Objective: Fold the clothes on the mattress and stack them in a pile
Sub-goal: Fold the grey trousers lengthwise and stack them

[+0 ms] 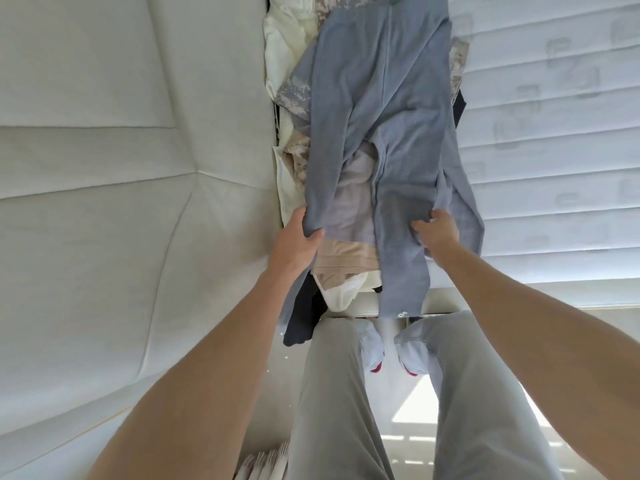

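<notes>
**Both hands on the blue-grey garment, over the clothes heap**

Your left hand (298, 237) grips the left edge of the blue-grey garment (374, 109), thumb on top, fingers curled under the fabric. Your right hand (437, 230) pinches a bunch of the same garment at its right side, fingers curled into the cloth. Hands are apart, w/ the garment's lower part between them. Looks like sweatpants or similar, can't tell for sure; one narrow end hangs down past the mattress edge btwn your hands, w/ a small pale logo near its hem.

The garment lies spread lengthwise over the clothes heap (294, 109), stretching away from you toward the top of the view. Under it & to its left: cream-white items, a digital-camo piece (294, 91), a beige item (346, 258) just beside your left hand, & a dark navy item (304, 313) drooping off the near edge below your left forearm.

The heap sits on the white quilted mattress (554, 133), which runs off to the right. An upholstered pale panel (121, 168) fills the left side. Your legs in light grey trousers (332, 393) & feet in pale socks (372, 348) show below, on the floor.
</notes>
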